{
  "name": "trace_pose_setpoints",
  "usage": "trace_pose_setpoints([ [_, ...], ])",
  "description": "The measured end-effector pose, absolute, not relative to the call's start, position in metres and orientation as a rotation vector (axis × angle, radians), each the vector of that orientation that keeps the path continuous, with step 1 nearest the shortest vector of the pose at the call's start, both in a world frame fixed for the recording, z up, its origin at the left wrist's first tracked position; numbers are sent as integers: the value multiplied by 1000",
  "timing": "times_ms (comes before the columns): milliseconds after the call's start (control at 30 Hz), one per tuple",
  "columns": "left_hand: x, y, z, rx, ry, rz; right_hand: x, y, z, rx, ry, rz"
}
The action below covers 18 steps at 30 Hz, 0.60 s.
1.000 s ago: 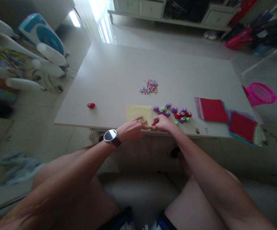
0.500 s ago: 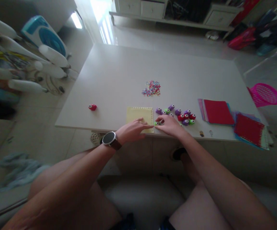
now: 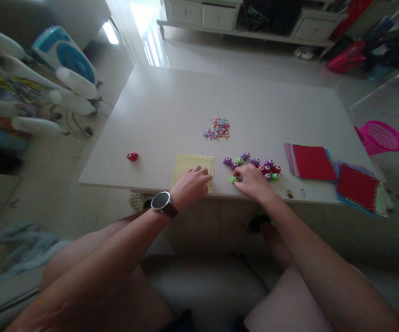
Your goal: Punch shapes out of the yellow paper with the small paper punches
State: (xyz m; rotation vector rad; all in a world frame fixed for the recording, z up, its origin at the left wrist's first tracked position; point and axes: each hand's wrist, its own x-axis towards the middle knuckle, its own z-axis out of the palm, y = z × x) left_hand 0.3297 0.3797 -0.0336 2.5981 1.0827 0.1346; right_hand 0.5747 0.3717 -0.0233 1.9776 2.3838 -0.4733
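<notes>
One pale yellow, square paper sheet with notched top and right edges (image 3: 185, 163) lies at the near side of the white table (image 3: 165, 115); the left hand (image 3: 191, 182) spans it with bent fingers, though whether these pinch the paper cannot be told. Just right of the sheet, the right hand (image 3: 252, 180) grasps a small green plastic piece with a round eye (image 3: 234, 179), near purple, red and green eyed pieces (image 3: 255, 162). Beyond the sheet lies a heap of multicoloured confetti (image 3: 220, 128).
</notes>
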Motion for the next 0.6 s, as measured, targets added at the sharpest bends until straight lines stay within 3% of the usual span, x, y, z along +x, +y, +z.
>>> trace_pose_setpoints([
  [600,326,376,-30,2434,1392,144,556,367,-32,1750,2494,-667],
])
